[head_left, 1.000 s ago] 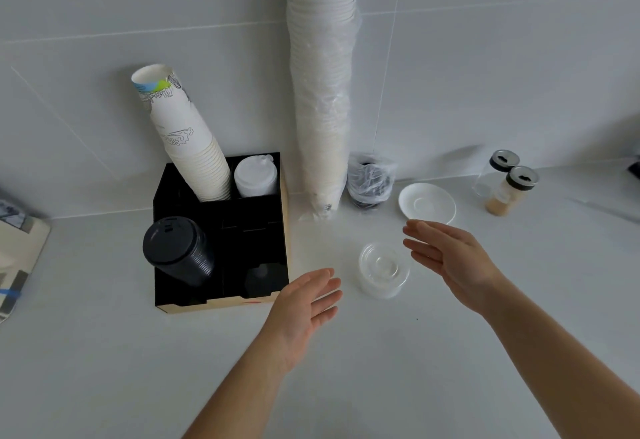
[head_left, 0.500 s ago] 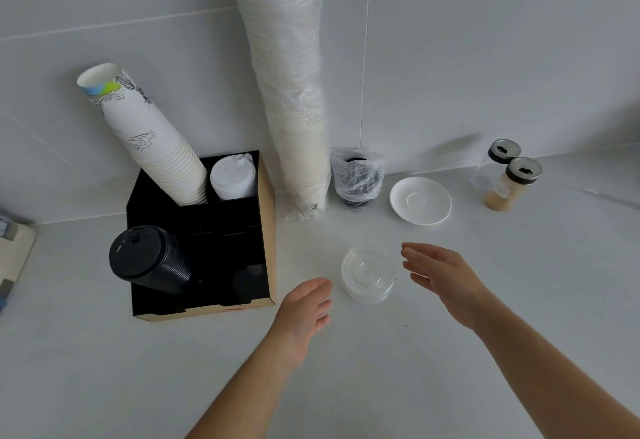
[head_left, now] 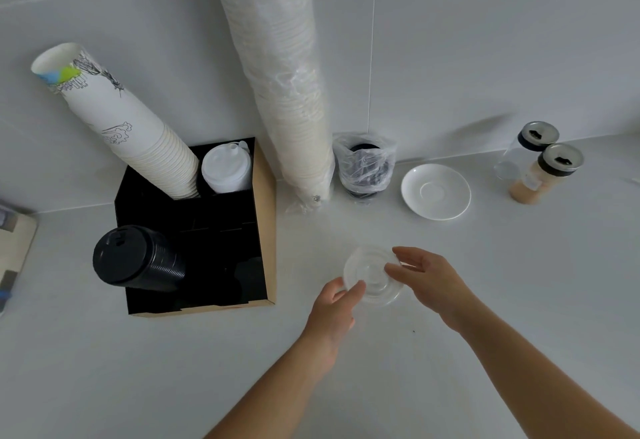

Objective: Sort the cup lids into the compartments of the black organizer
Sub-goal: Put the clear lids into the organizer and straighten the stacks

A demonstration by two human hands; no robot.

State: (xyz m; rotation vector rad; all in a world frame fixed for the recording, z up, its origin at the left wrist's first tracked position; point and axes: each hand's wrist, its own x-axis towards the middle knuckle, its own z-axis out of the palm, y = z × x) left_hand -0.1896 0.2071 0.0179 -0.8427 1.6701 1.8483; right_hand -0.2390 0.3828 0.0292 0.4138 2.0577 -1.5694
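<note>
The stack of clear lids (head_left: 372,274) sits on the counter (head_left: 485,265) just right of the black organizer (head_left: 194,227), open surface around it. The left hand (head_left: 334,307) pinches its near-left rim; the right hand (head_left: 427,277) grips its right edge. A saucer (head_left: 435,191) lies behind, well apart.
</note>
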